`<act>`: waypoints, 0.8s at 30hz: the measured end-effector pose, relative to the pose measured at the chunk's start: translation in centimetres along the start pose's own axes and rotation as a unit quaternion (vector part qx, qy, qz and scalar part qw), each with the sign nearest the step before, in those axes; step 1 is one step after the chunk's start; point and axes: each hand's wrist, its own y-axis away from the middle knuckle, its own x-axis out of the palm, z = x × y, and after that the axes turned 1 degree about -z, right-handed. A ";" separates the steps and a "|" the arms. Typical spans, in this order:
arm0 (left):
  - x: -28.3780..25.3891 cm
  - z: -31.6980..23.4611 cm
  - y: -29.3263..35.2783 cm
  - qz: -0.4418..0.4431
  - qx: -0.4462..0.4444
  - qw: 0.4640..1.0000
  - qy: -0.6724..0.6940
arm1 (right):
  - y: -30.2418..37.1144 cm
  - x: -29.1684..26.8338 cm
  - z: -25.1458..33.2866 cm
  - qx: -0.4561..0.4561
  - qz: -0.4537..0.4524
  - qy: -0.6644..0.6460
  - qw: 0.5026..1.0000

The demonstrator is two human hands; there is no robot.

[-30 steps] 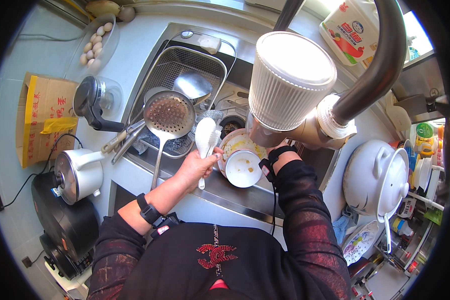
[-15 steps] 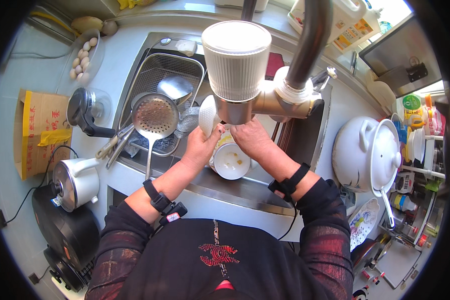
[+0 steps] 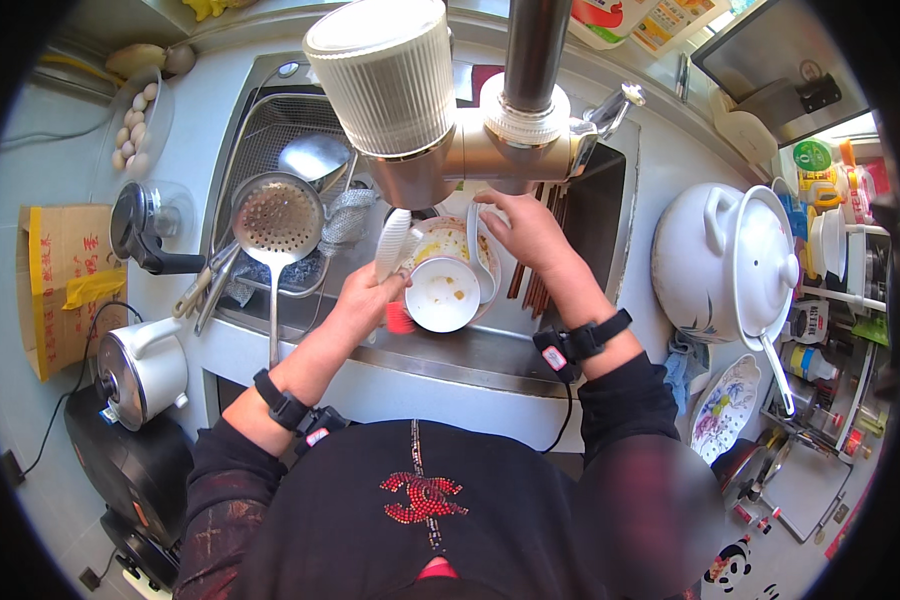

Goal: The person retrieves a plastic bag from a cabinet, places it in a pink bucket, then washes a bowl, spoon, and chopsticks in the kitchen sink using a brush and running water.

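My left hand (image 3: 368, 297) is closed around a white, dotted rice paddle (image 3: 395, 245), whose blade points up under the tap filter. A red piece (image 3: 400, 318) shows just below these fingers; its kind is unclear. With finger and thumb, my right hand (image 3: 522, 232) pinches the upper end of a white soup spoon (image 3: 477, 255). The spoon's bowl end lies beside a small white bowl (image 3: 442, 298) with yellowish food bits inside. That small bowl rests in a larger, food-stained bowl (image 3: 450, 238) in the sink. Part of the larger bowl is hidden by the tap.
A tap with a ribbed white filter (image 3: 385, 85) juts over the sink (image 3: 510, 355). Brown chopsticks (image 3: 542, 275) lie right of the bowls. At left, a skimmer (image 3: 278, 218) rests across a wire basket (image 3: 260, 128). A large white pot (image 3: 715, 265) stands on the right counter.
My right hand has come away from my left and now pinches the soup spoon. The red piece has come into sight below my left hand. The whole view has shifted.
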 end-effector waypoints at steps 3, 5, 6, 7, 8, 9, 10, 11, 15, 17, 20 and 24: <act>-0.2 -0.3 2.0 0.004 -0.163 0.971 0.177 | 0.4 3.7 -2.0 -0.162 0.035 0.190 0.968; 0.4 -0.6 3.1 -0.015 -0.229 0.946 0.227 | 1.0 6.2 -3.2 -0.283 0.059 0.231 0.929; 0.6 -0.7 3.7 -0.003 -0.238 0.946 0.222 | 1.0 7.4 -3.6 -0.277 0.105 0.232 0.927; 0.8 -0.8 4.3 0.006 -0.249 0.942 0.224 | 1.0 8.1 -4.2 -0.296 0.107 0.236 0.919; 1.3 -0.7 4.8 0.032 -0.233 0.949 0.212 | 0.9 8.5 -4.7 -0.311 0.120 0.240 0.912; 1.9 -0.5 5.2 0.051 -0.218 0.959 0.176 | 0.7 8.6 -5.1 -0.311 0.161 0.252 0.902; 2.5 -0.3 5.6 0.059 -0.211 0.958 0.187 | 0.7 8.3 -5.5 -0.323 0.190 0.257 0.891; 2.9 0.0 5.9 0.071 -0.214 0.953 0.202 | 0.6 7.7 -5.8 -0.331 0.162 0.246 0.896; 2.7 0.6 5.9 0.046 -0.213 0.943 0.251 | 1.7 3.7 -7.6 -0.216 0.118 0.238 0.940; 2.6 0.6 5.5 0.031 -0.206 0.932 0.295 | 2.2 2.5 -8.4 -0.057 0.143 0.291 0.944; 2.3 0.0 4.8 0.013 -0.211 0.918 0.335 | 2.8 2.8 -8.4 0.169 0.150 0.236 0.945; 1.8 0.0 3.6 -0.039 -0.224 0.897 0.379 | 3.2 4.2 -3.5 0.185 0.091 0.274 0.939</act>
